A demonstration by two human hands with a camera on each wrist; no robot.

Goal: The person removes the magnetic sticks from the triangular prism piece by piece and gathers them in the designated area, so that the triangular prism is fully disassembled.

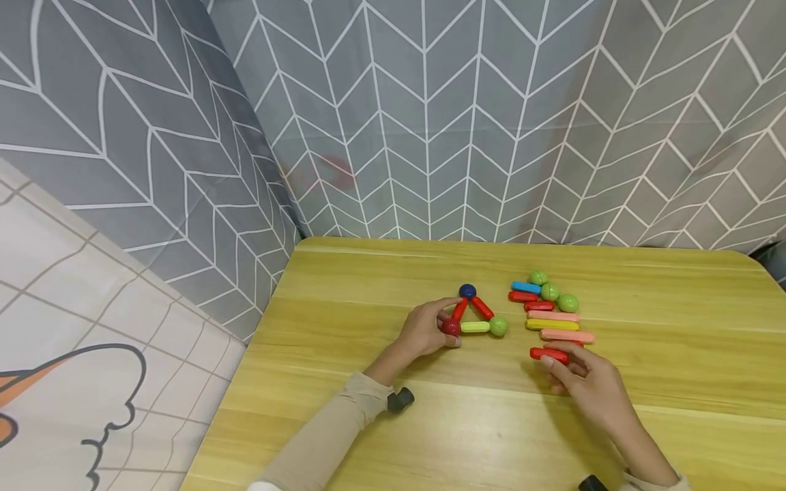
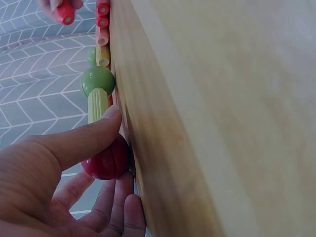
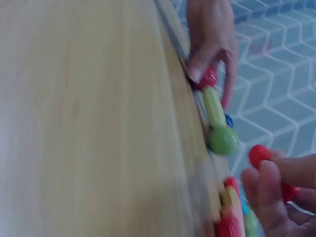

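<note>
A flat triangle of rods and balls lies on the table. My left hand (image 1: 425, 329) holds its red ball (image 1: 451, 326) at the near left corner, thumb on one side and fingers on the other. Two red rods (image 1: 482, 308) run to a dark blue ball (image 1: 467, 292) at the far corner and away from it. A yellow-green rod (image 1: 475, 327) joins the red ball to a green ball (image 1: 499, 326). My right hand (image 1: 592, 385) pinches a loose red rod (image 1: 548, 354) between thumb and fingers, above the table. In the right wrist view this rod (image 3: 259, 155) is partly hidden by fingers.
Beyond my right hand lie loose rods: a blue one (image 1: 526, 288), several red ones, pink ones (image 1: 568, 336) and a yellow one (image 1: 551, 324). Three green balls (image 1: 568, 303) sit beside them. A grey patterned curtain (image 1: 454, 123) hangs behind the wooden table (image 1: 368, 273).
</note>
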